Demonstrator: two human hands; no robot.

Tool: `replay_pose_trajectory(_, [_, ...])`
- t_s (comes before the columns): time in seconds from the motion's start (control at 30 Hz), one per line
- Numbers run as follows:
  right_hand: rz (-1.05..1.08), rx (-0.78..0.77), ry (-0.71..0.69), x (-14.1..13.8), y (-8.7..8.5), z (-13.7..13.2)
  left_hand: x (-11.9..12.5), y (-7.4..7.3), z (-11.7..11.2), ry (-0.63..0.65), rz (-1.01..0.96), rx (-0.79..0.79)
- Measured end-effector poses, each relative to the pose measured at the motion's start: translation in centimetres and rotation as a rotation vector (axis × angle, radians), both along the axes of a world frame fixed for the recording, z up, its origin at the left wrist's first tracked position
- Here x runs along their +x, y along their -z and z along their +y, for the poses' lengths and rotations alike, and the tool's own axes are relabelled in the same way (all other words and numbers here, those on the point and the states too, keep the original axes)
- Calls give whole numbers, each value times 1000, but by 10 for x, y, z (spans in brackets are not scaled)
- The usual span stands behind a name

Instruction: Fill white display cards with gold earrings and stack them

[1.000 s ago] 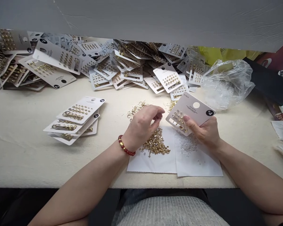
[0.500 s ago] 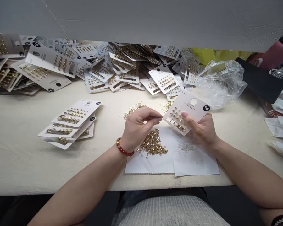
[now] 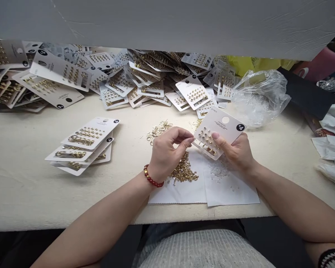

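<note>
My right hand (image 3: 237, 150) grips a white earring card (image 3: 218, 131) with gold studs on it, thumb pressed on its face. My left hand (image 3: 167, 150), with a red bead bracelet at the wrist, pinches something tiny between thumb and forefinger right at the card's left edge. Under both hands lie two white paper sheets (image 3: 184, 191). One carries a heap of small gold studs (image 3: 185, 171), the other a scatter of clear backs (image 3: 220, 171).
A short stack of filled cards (image 3: 85, 147) lies at the left. A big heap of cards (image 3: 123, 76) runs along the back. Loose gold hoops (image 3: 158, 130) lie behind my left hand. A crumpled clear plastic bag (image 3: 261, 96) sits at the right, white wrappers (image 3: 331, 149) further right.
My left hand has moved right until its pinched fingertips meet the card's edge. The right hand has drawn the card slightly left and nearer.
</note>
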State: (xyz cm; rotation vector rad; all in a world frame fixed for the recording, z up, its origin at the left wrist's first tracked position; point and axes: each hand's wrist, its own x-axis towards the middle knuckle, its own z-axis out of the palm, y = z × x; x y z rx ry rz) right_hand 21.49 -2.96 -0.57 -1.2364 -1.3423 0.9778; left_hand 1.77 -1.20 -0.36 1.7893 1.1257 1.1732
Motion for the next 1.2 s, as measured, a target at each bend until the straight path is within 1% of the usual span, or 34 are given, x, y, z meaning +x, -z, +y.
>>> replay_pose_trajectory(0.13, [9, 0, 4, 0, 1, -1, 3, 1, -2, -40, 34, 49])
replay_pose_trajectory(0.23, [10, 2, 5, -1, 1, -2, 5, 2, -1, -62, 17, 84])
replay_pose_trajectory(0.37, [-24, 23, -12, -1, -2, -2, 5, 2, 0, -66, 20, 157])
replay_pose_trajectory(0.5, [-33, 38, -1, -2, -3, -2, 5, 3, 0, -57, 39, 186])
replay_pose_trajectory(0.7, [-53, 52, -10, -2, -3, -3, 7, 4, 0, -80, 31, 213])
replay_pose_trajectory(0.77, [-74, 51, -12, -1, -4, -3, 7, 4, 1, -62, 65, 237])
replay_pose_trajectory(0.87, [-90, 79, -14, -1, -4, -2, 6, 4, 2, 10, 155, 266])
replay_pose_trajectory(0.97, [-141, 151, -28, -2, -4, -2, 5, 3, 2, 35, 214, 229])
replay_pose_trajectory(1.03, [-191, 243, -60, -2, -5, -2, 5, 3, 1, 37, 235, 191])
replay_pose_trajectory(1.07, [-216, 304, -100, -2, -5, -2, 5, 4, 2, 40, 226, 157])
replay_pose_trajectory(1.1, [-235, 362, -156, -1, -6, -2, 5, 5, 2, 53, 176, 88])
replay_pose_trajectory(1.2, [-252, 470, -347, 2, -9, -5, 4, 11, 2, 141, -117, -225])
